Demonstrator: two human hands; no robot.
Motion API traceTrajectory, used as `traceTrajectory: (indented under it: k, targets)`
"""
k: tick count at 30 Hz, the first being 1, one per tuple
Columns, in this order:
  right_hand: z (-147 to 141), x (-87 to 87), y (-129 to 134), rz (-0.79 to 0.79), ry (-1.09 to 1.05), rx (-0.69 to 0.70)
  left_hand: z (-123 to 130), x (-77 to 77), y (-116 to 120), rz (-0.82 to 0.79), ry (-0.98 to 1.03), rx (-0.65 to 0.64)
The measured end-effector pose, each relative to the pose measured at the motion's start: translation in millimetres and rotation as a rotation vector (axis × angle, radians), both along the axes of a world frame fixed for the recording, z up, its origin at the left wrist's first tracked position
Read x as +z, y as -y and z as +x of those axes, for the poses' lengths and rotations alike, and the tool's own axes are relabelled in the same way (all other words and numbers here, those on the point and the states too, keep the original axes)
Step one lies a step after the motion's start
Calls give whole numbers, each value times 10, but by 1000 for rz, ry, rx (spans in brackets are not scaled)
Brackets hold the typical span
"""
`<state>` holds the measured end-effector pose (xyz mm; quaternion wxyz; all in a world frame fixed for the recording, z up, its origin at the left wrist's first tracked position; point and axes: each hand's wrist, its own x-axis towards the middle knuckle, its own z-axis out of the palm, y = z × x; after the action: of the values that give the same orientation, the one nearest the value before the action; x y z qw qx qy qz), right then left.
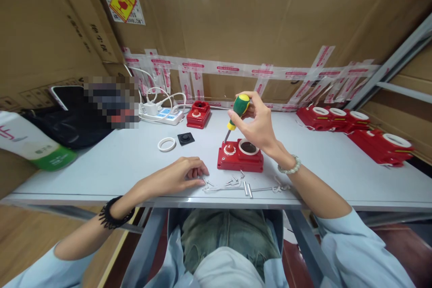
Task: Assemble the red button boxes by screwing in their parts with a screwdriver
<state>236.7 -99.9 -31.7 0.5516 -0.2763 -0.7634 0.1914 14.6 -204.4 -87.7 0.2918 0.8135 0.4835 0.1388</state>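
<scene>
My right hand point(254, 121) grips a green and yellow screwdriver point(240, 105), held tilted with its tip down at the back left corner of a red box point(240, 163). On the box's top are a red dome and a white ring around a dark round window. My left hand point(189, 172) rests on the table with its fingers curled, thumb and index near small silver screws point(206, 182). Whether it pinches one is too small to tell. More screws point(232, 181) and two metal pins point(247, 189) lie in front of the box.
Left of the box are a white ring point(166, 144) and a black square part point(186, 138). Behind stand a smaller red box point(198, 114) and a power strip point(164, 116). Several red boxes point(332, 119) line the right. A green and white package point(37, 144) lies far left.
</scene>
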Motion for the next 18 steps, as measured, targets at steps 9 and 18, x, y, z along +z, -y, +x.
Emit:
traceTrajectory:
  k: [9, 18]
  targets:
    - [9, 18, 16, 7, 2, 17, 305, 48, -58, 1, 46, -53]
    - [11, 29, 39, 24, -3, 30, 430, 105, 47, 28, 8, -53]
